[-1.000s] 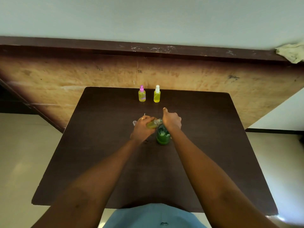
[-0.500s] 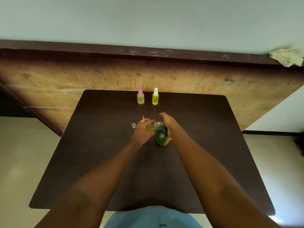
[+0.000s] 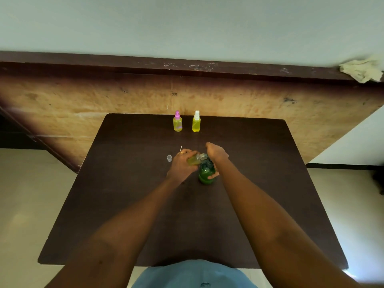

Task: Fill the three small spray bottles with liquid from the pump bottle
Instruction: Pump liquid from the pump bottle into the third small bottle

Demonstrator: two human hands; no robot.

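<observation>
My left hand [image 3: 181,165] grips a small uncapped spray bottle [image 3: 194,160] of yellow liquid, tilted with its neck toward the pump head of the green pump bottle [image 3: 205,173]. My right hand [image 3: 216,155] sits on top of the pump bottle, fingers curled around it, thumb low on its side. Two small spray bottles stand upright at the table's far edge: one with a pink top [image 3: 177,121] and one with a white top [image 3: 196,121], both holding yellow liquid.
A small clear cap [image 3: 169,158] stands on the dark table [image 3: 128,200] left of my left hand. A thin tube [image 3: 181,148] shows just behind that hand. A wooden panel rises behind the table; a crumpled cloth [image 3: 362,69] lies on its ledge at right.
My right hand dropped lower over the pump bottle, then rose slightly, and its thumb now shows low on the bottle's side. The left hand kept the small bottle at the pump.
</observation>
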